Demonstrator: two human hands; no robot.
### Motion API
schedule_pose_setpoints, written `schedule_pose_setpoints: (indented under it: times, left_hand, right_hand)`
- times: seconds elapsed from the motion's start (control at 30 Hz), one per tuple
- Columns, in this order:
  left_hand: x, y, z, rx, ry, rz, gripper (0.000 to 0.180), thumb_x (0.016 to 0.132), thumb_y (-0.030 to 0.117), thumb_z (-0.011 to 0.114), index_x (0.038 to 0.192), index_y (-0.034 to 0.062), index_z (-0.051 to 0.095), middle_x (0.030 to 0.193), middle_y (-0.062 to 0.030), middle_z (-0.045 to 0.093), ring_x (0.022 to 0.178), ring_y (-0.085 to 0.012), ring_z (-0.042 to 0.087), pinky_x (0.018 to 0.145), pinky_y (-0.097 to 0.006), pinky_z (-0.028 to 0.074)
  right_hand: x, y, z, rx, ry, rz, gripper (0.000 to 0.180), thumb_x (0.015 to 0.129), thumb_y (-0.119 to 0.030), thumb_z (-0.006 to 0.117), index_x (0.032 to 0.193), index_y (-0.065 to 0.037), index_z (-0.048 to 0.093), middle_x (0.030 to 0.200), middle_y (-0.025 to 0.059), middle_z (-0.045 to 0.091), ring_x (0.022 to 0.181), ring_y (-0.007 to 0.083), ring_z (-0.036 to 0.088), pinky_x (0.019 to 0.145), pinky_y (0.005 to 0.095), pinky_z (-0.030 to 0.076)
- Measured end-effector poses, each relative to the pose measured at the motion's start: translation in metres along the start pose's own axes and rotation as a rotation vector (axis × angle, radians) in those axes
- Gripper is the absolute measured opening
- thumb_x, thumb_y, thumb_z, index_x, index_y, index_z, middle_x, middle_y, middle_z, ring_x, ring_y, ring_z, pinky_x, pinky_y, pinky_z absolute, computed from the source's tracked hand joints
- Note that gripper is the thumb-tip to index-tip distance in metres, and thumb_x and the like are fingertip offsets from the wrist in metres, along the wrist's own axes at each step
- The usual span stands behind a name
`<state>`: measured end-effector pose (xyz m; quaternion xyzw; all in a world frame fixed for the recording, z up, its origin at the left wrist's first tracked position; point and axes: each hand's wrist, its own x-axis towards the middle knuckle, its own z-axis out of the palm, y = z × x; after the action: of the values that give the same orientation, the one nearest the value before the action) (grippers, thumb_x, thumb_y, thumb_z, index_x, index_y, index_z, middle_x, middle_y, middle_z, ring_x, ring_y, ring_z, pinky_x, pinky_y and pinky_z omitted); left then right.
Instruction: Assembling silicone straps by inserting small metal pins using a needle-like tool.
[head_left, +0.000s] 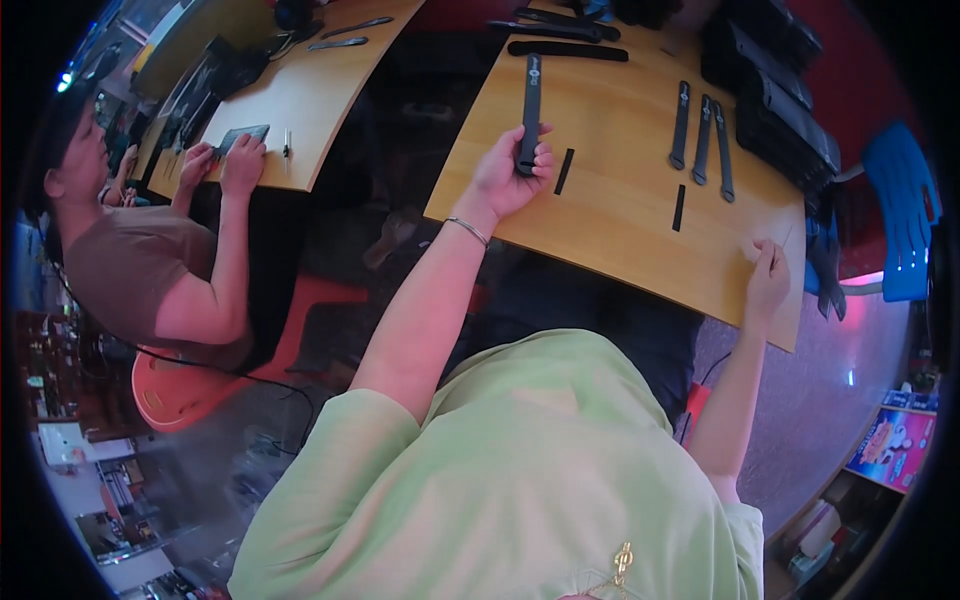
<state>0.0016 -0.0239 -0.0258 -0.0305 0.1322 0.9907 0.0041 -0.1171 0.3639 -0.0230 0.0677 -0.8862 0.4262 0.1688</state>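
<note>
A dark strap (531,110) is being gripped at its near, round-ended part by the left hand (512,172), whose fingers are being curled around it above the near left part of the wooden table (610,130); the strap is being pointed toward the far side, and a pale printed mark is being shown on its far part. The right hand (768,278) is being positioned at the near right corner of the table, with the thumb and fingertips being pressed together in a pinch; a thin, needle-like sliver is being shown just beside these fingertips, but whether it is being gripped cannot be told. Two short black strips (679,208) are being supported flat on the table between the hands, set well apart, one of them near the left hand. Beyond the right strip, three grey-black straps (703,140) are being laid side by side, lengthwise from near to far. A stack of black straps (785,125) is being supported at the far right, and a long black band (568,50) is being laid crosswise at the far left. To the right of the table, a blue slotted chair back (897,210) is being shown. At the left, a dark flat piece (245,136) is being handled by a co-worker (150,260) at a second table (325,110), where a slim tool (287,145) is being supported just beside it.
</note>
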Motion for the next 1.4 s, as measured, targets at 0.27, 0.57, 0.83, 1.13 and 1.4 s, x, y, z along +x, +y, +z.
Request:
schedule_pose_setpoints:
  times: [0.27,0.57,0.83,1.13,1.4]
  left_hand:
    - [-0.001,-0.001,0.002,0.004,-0.003,0.008,0.031,0.097,0.025,0.037,0.113,-0.0001,0.044,0.075,-0.0051,0.043,0.067,-0.0145,0.043,0.057,-0.025,0.042]
    - [0.001,-0.004,0.011,0.006,0.053,0.014,0.032,0.097,0.023,0.039,0.117,-0.0003,0.043,0.074,-0.0038,0.04,0.065,-0.0122,0.041,0.054,-0.022,0.04]
    - [0.0,-0.001,0.004,-0.021,0.029,-0.006,0.031,0.096,0.024,0.032,0.115,0.001,0.042,0.072,-0.0049,0.041,0.059,-0.0138,0.042,0.049,-0.022,0.039]
    - [-0.006,-0.005,0.014,0.116,0.069,0.029,0.032,0.099,0.028,0.032,0.12,0.0043,0.042,0.073,-0.0045,0.046,0.058,-0.0135,0.046,0.047,-0.022,0.038]
    - [-0.007,-0.006,0.013,0.231,0.022,0.142,0.035,0.1,0.031,0.035,0.123,0.0062,0.042,0.08,-0.0086,0.058,0.057,-0.0132,0.051,0.046,-0.02,0.036]
  right_hand:
    - [0.003,0.0,-0.001,0.037,-0.011,-0.059,0.03,0.094,-0.026,0.05,0.089,-0.001,0.065,0.081,0.0085,0.065,0.078,0.0158,0.06,0.072,0.0274,0.044]
    - [0.003,-0.002,-0.002,0.077,0.011,-0.052,0.028,0.094,-0.024,0.05,0.087,0.0,0.064,0.078,0.0081,0.064,0.075,0.014,0.058,0.07,0.0271,0.044]
    - [0.002,0.003,0.002,0.081,-0.06,-0.06,0.027,0.094,-0.022,0.05,0.086,0.001,0.063,0.074,0.0089,0.062,0.07,0.0147,0.057,0.066,0.0281,0.044]
    - [-0.001,-0.007,-0.002,0.005,-0.123,0.0,0.026,0.093,-0.02,0.051,0.088,0.003,0.063,0.077,0.0088,0.064,0.072,0.0145,0.058,0.067,0.0276,0.045]
    - [0.0,-0.007,0.005,0.063,-0.098,-0.064,0.024,0.093,-0.018,0.052,0.09,0.004,0.063,0.082,0.0087,0.066,0.073,0.0141,0.058,0.068,0.0263,0.045]
